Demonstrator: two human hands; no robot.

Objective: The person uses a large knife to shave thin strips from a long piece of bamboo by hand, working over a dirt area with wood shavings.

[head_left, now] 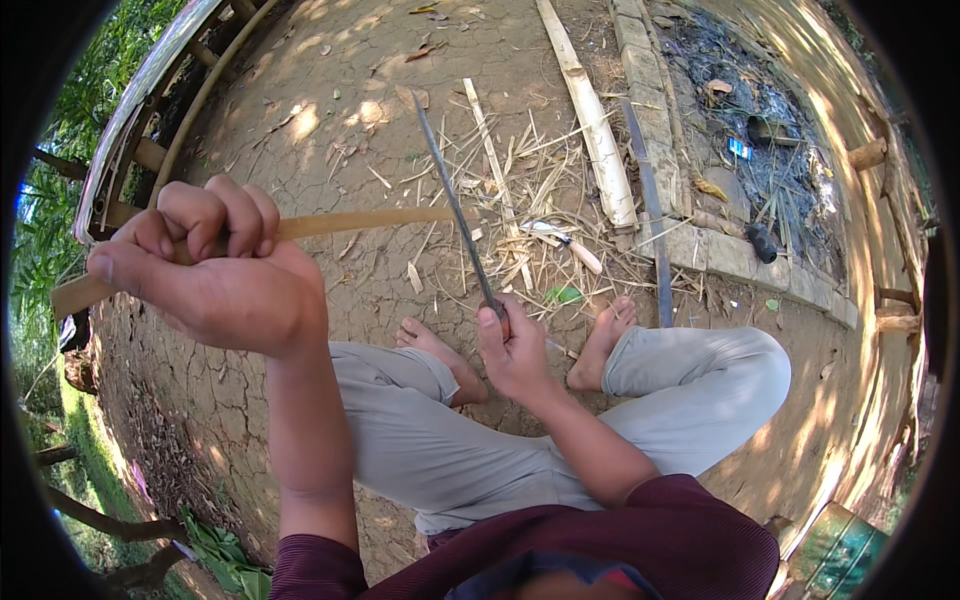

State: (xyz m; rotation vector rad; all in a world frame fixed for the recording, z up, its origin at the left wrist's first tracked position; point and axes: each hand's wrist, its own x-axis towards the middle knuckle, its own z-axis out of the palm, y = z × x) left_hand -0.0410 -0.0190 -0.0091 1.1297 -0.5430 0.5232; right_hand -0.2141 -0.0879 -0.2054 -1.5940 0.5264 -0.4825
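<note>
Right of the right hand (515,345), closed around a long blade's (448,180) handle, bricks (720,252) enclose dark ash (735,110); the left hand (215,265) clenches a pale strip (370,221).

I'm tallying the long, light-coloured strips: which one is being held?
The tan strip in the left hand; the narrow strip and broad strip lie on the ground.

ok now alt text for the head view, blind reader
The left hand grips a flat tan strip and the right hand a long dark blade near the strip's far end. A small knife lies among pale shavings on cracked earth.
</note>
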